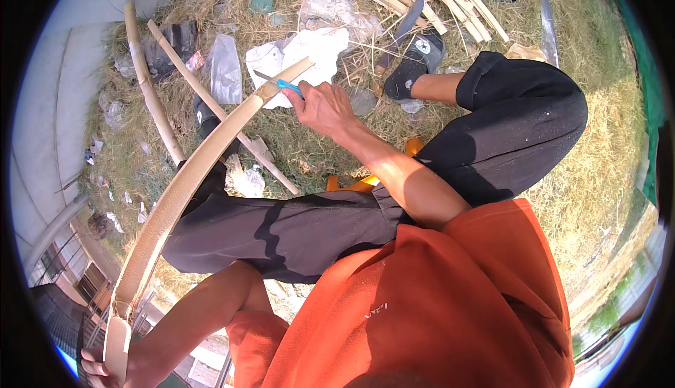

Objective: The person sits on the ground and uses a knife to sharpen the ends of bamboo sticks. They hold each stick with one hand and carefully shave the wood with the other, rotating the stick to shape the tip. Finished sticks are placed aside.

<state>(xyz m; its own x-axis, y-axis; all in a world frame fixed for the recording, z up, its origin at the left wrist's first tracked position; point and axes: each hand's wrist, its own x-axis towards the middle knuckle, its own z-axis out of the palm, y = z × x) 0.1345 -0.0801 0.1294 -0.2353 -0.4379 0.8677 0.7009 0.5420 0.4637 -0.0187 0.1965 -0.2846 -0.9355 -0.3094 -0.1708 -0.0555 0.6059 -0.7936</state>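
A long split bamboo piece (186, 184), hollow side up, runs from the lower left across my left leg to the upper middle. My left hand (105, 368) is closed round its near end, fingers showing at the outer edge. Up by the far end, my right hand (323, 109) grips a small knife (290, 87) with a blue handle. Its dark blade lies over the bamboo beside a node. Beneath that far end sits a white slab-like piece (320, 49) on the grass.
Two bamboo poles (151, 82) lean at the left near a clear plastic bag (226, 71). Several pale bamboo strips (460, 1) lie at the top, with a large dark blade (409, 21) by my shoe (416, 64). A long metal blade (548, 22) rests farther right. Something orange (362, 182) shows under me.
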